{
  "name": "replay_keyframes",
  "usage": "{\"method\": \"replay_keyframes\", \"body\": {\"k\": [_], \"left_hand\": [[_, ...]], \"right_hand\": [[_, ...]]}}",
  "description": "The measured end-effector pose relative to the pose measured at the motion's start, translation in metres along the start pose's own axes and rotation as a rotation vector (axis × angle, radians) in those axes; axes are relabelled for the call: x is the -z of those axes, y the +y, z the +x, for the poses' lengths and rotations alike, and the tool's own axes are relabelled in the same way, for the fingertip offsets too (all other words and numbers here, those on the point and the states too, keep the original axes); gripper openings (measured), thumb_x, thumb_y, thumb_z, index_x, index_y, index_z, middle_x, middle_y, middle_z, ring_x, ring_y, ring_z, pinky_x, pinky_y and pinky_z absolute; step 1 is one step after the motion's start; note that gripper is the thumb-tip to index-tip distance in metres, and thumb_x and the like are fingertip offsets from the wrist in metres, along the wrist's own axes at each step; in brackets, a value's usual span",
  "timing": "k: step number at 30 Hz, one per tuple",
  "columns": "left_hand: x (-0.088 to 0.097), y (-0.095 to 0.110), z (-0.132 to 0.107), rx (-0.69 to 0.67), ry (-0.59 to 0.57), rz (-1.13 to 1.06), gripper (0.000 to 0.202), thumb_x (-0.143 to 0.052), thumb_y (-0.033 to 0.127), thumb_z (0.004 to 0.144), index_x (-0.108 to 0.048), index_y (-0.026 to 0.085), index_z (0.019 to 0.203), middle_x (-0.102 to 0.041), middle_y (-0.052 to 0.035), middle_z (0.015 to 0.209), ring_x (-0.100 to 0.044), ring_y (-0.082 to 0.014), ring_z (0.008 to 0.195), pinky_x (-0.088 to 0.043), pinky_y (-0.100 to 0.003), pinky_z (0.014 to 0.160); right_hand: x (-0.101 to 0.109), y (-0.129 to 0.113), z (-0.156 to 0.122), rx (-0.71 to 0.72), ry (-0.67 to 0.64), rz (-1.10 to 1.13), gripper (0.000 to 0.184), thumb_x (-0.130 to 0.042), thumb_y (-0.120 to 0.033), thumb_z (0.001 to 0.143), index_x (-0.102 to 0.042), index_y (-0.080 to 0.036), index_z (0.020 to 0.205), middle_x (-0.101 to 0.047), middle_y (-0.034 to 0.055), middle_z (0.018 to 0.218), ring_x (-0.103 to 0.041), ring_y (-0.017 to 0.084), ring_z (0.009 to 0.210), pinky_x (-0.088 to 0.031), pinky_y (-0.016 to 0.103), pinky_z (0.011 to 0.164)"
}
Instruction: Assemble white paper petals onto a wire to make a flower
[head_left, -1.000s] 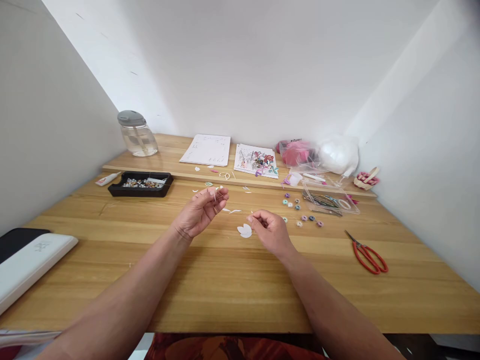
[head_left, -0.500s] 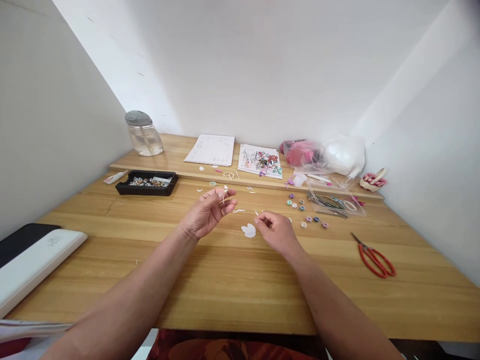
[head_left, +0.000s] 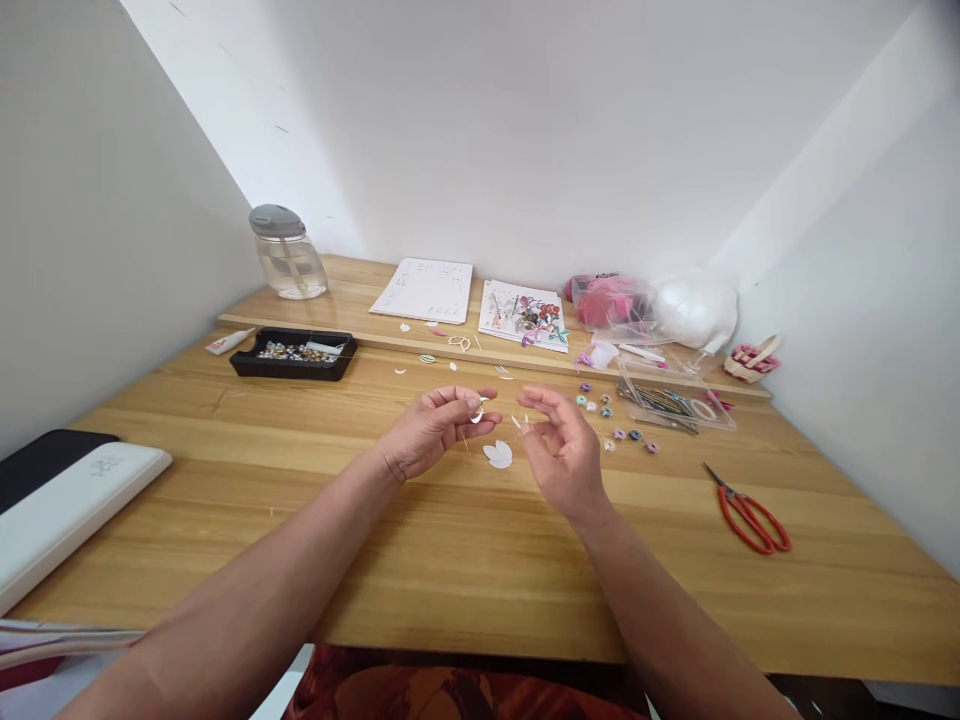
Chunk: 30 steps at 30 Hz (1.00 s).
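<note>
My left hand (head_left: 435, 430) hovers over the wooden table (head_left: 450, 560), fingers pinched on a small white paper piece and a thin stick. My right hand (head_left: 562, 445) is just to its right, fingertips pinched on another tiny white piece, the other fingers spread. Between and slightly below the two hands, a white petal-shaped paper cutout (head_left: 498, 455) lies flat on the table. A few small white scraps (head_left: 452, 366) lie beyond the hands.
Black tray of beads (head_left: 292, 354) and glue tube (head_left: 225, 342) at back left, water jar (head_left: 287, 252) behind. Paper sheets (head_left: 429, 290), a quilled card (head_left: 525, 315), plastic bags (head_left: 652, 305), clear box of strips (head_left: 667, 402), small coils (head_left: 626, 437), red scissors (head_left: 746, 510) right. White case (head_left: 67, 510) left.
My left hand has moved right and nearer to my right hand. My right hand has lifted off the table and its fingers have spread. The camera view shifted slightly.
</note>
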<state>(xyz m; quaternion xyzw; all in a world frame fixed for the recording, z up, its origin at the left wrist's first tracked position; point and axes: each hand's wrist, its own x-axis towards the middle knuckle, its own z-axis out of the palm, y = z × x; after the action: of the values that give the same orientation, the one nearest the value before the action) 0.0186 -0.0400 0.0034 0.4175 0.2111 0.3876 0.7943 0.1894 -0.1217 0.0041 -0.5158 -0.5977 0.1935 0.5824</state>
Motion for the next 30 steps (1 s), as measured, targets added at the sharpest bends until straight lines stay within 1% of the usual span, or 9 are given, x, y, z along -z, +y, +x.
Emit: {"method": "replay_keyframes", "body": {"k": [2, 4, 8, 11, 15, 19, 21, 25, 30], "left_hand": [[-0.001, -0.008, 0.0, 0.019, -0.023, 0.003, 0.018, -0.077, 0.025, 0.072, -0.066, 0.012, 0.076, -0.067, -0.0092, 0.111, -0.069, -0.0197, 0.088, -0.051, -0.037, 0.091], [-0.003, -0.014, 0.0, 0.032, -0.048, 0.006, 0.017, -0.077, 0.025, 0.073, -0.065, 0.012, 0.076, -0.069, -0.0072, 0.093, -0.068, -0.0185, 0.081, -0.053, -0.036, 0.083], [-0.008, -0.019, -0.002, 0.054, -0.087, 0.038, 0.016, -0.074, 0.026, 0.075, -0.065, 0.012, 0.076, -0.066, -0.0051, 0.076, -0.063, -0.0149, 0.067, -0.05, -0.03, 0.066], [-0.012, -0.02, -0.002, 0.054, -0.119, 0.064, 0.017, -0.074, 0.027, 0.076, -0.066, 0.012, 0.075, -0.065, -0.0049, 0.07, -0.061, -0.0139, 0.063, -0.05, -0.03, 0.066], [-0.013, -0.022, -0.001, 0.061, -0.098, 0.047, 0.019, -0.075, 0.028, 0.074, -0.066, 0.012, 0.077, -0.068, -0.0058, 0.076, -0.064, -0.0157, 0.068, -0.052, -0.033, 0.073], [-0.013, -0.024, -0.001, 0.069, 0.014, 0.017, 0.02, -0.08, 0.027, 0.069, -0.066, 0.012, 0.075, -0.069, -0.0065, 0.091, -0.065, -0.0157, 0.08, -0.052, -0.034, 0.083], [-0.012, -0.025, -0.001, 0.071, 0.025, 0.028, 0.022, -0.08, 0.028, 0.068, -0.067, 0.012, 0.076, -0.069, -0.0078, 0.097, -0.064, -0.0162, 0.083, -0.052, -0.034, 0.084], [-0.011, -0.027, 0.0, 0.071, 0.048, 0.072, 0.025, -0.081, 0.032, 0.067, -0.069, 0.012, 0.076, -0.069, -0.0072, 0.087, -0.063, -0.0147, 0.078, -0.051, -0.03, 0.077], [-0.011, -0.028, -0.001, 0.097, 0.075, 0.106, 0.026, -0.082, 0.033, 0.065, -0.071, 0.013, 0.077, -0.069, -0.0062, 0.081, -0.061, -0.0126, 0.072, -0.048, -0.024, 0.067]], "right_hand": [[-0.008, -0.008, -0.003, -0.097, -0.052, 0.255, 0.037, -0.055, -0.018, 0.085, -0.051, -0.027, 0.121, -0.06, 0.0085, 0.121, -0.056, 0.024, 0.117, -0.055, 0.034, 0.074], [-0.015, -0.01, -0.005, -0.17, -0.109, 0.391, 0.036, -0.056, -0.018, 0.084, -0.049, -0.027, 0.118, -0.059, 0.0074, 0.119, -0.061, 0.021, 0.108, -0.056, 0.032, 0.071], [-0.021, -0.006, -0.007, -0.232, -0.14, 0.377, 0.032, -0.058, -0.022, 0.085, -0.05, -0.025, 0.115, -0.058, 0.0069, 0.117, -0.063, 0.012, 0.075, -0.057, 0.029, 0.064], [-0.021, -0.002, -0.007, -0.267, -0.108, 0.354, 0.027, -0.059, -0.027, 0.085, -0.051, -0.023, 0.11, -0.061, 0.0056, 0.108, -0.06, 0.01, 0.064, -0.053, 0.025, 0.054], [-0.02, 0.0, -0.008, -0.3, -0.072, 0.342, 0.019, -0.061, -0.029, 0.085, -0.054, -0.021, 0.1, -0.066, 0.003, 0.096, -0.056, 0.008, 0.057, -0.047, 0.022, 0.049], [-0.022, -0.001, -0.008, -0.289, -0.039, 0.367, 0.015, -0.065, -0.028, 0.083, -0.057, -0.021, 0.094, -0.069, 0.0036, 0.094, -0.064, 0.012, 0.074, -0.052, 0.026, 0.065], [-0.023, -0.001, -0.008, -0.299, -0.016, 0.379, 0.015, -0.066, -0.029, 0.082, -0.058, -0.021, 0.091, -0.07, 0.0037, 0.092, -0.065, 0.014, 0.078, -0.053, 0.027, 0.068], [-0.023, 0.001, -0.008, -0.315, 0.041, 0.322, 0.015, -0.068, -0.032, 0.08, -0.06, -0.02, 0.086, -0.067, 0.0002, 0.074, -0.062, 0.012, 0.065, -0.05, 0.025, 0.06], [-0.022, 0.005, -0.007, -0.29, 0.101, 0.268, 0.016, -0.07, -0.033, 0.079, -0.061, -0.019, 0.079, -0.066, -0.0002, 0.07, -0.06, 0.012, 0.062, -0.049, 0.025, 0.059]]}}
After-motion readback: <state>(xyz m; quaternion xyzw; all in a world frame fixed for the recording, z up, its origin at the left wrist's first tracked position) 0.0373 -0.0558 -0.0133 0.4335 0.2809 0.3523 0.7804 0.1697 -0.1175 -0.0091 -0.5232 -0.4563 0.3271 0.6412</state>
